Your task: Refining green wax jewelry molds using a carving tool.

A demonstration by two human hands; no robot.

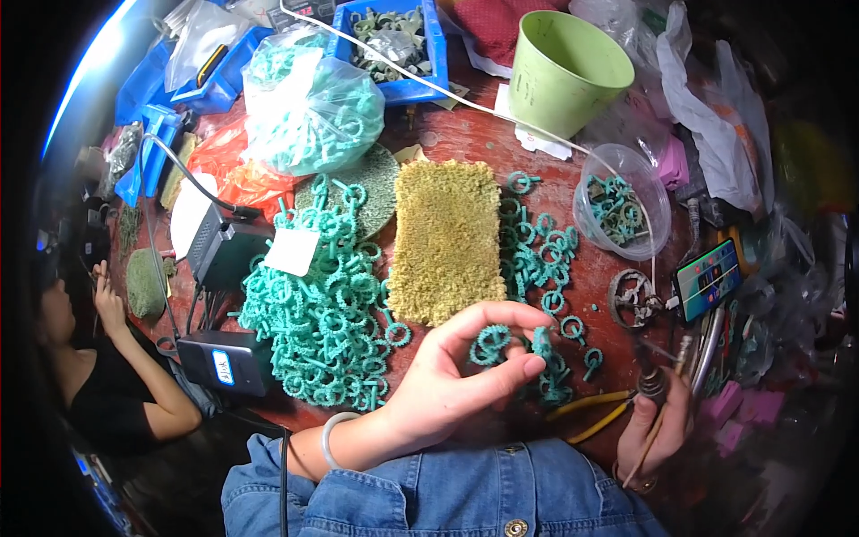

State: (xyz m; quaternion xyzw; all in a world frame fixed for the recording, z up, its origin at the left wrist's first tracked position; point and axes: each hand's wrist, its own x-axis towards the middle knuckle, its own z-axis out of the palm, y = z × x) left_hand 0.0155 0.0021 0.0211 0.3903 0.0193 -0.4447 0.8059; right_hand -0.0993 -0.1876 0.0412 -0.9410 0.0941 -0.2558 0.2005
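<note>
My left hand (447, 376), with a pale bangle on its wrist, is closed around small teal rings (490, 345) with studded rims, one of them pinched between thumb and fingertip. It is just in front of a rough yellow-green rectangular pad (447, 242). To the right, my right hand (658, 430) grips a dark-handled pen-like tool (653, 383) with a thin tip, together with a slim wooden stick (646, 447). A big heap of teal rings (313, 331) lies left of the pad, and a looser scatter of rings (546, 251) lies right of it.
A bulging bag of teal rings (313, 116), a blue bin (438, 54) and a green bucket (573, 76) line the back. A clear tub (658, 192) and a lit phone (707, 279) stand right. Dark boxes (224, 362) and a person (116, 376) are left.
</note>
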